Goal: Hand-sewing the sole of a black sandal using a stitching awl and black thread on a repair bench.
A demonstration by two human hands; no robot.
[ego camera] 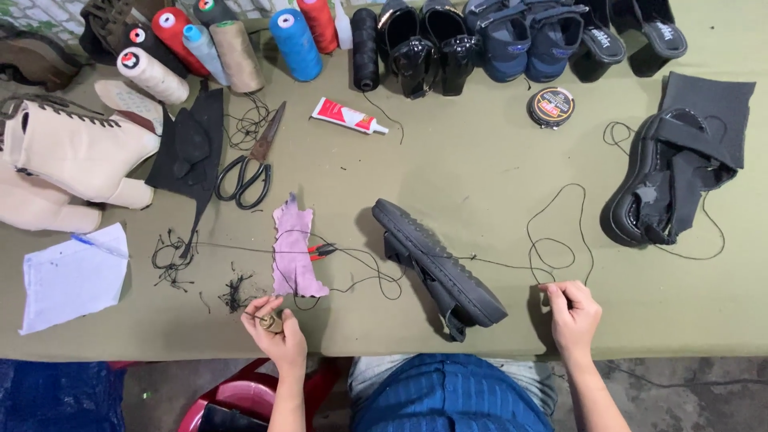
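Our right hand pinches the black thread taut — it runs leftward to the black sandal lying on edge between our hands, long axis slanting away — while our left hand grips a small brownish lump (wax, perhaps).

Left hand at table's near edge, fingers pinched on small brownish lump. Right hand pinching black thread, which loops over green table twd black sandal lying on its side btwn the hands. Pink leather scrap just above left hand, red-tipped tool beside it. Scissors, glue tube, thread cones farther back. Round tin nr row of shoes.
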